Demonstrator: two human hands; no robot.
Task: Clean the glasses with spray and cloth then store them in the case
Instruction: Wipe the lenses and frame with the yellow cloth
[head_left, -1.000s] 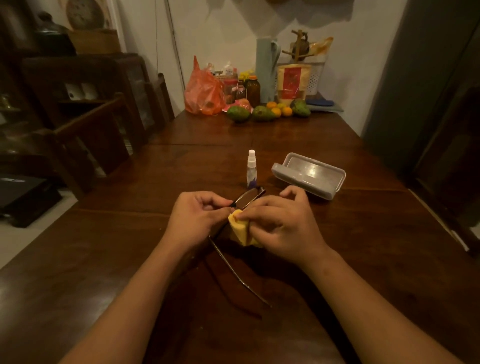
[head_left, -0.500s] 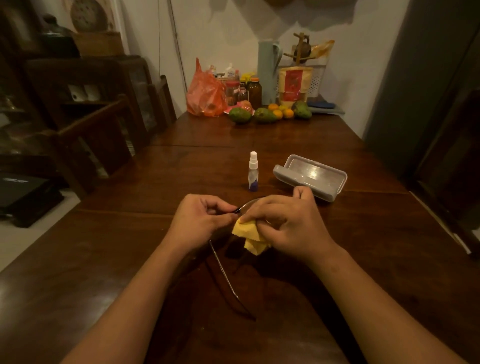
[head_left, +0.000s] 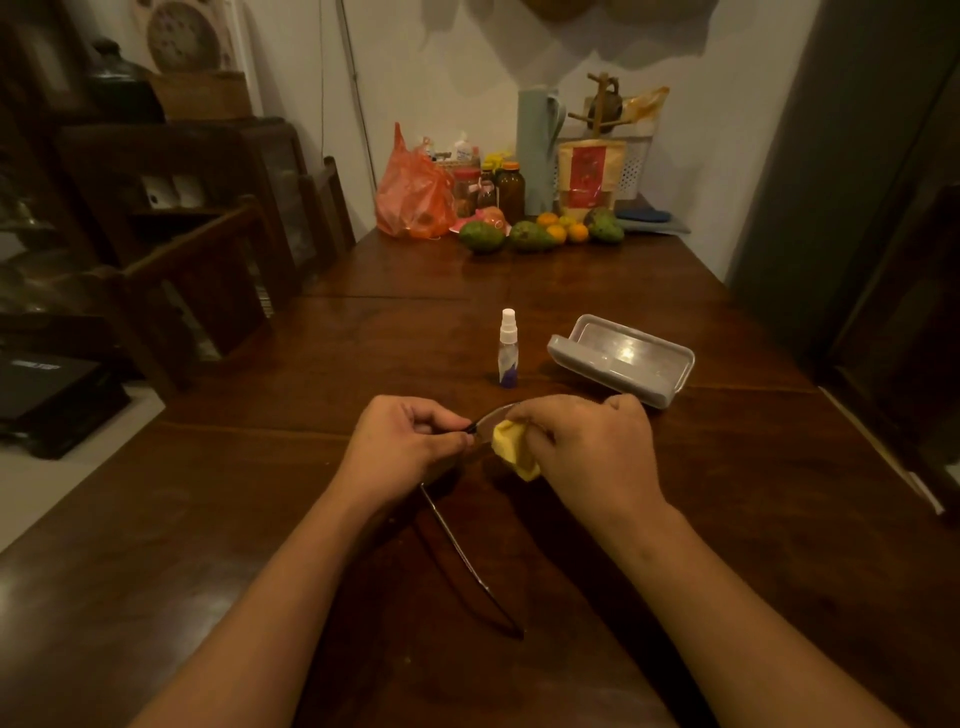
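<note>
My left hand pinches the dark-framed glasses at the hinge, just above the wooden table. One temple arm trails down toward me. My right hand grips a folded yellow cloth and presses it against a lens, which is mostly hidden under the fingers. A small clear spray bottle with a white cap stands upright beyond the hands. The grey glasses case lies open to the right of the bottle.
At the table's far end sit an orange plastic bag, jars, green and orange fruit, a pale blue jug and a red packet. Dark wooden chairs line the left side. A dark door stands at the right.
The glasses have tilted so the far lens dropped behind my right hand. The cloth shifted slightly along the lens, and the temple arm swung a little.
</note>
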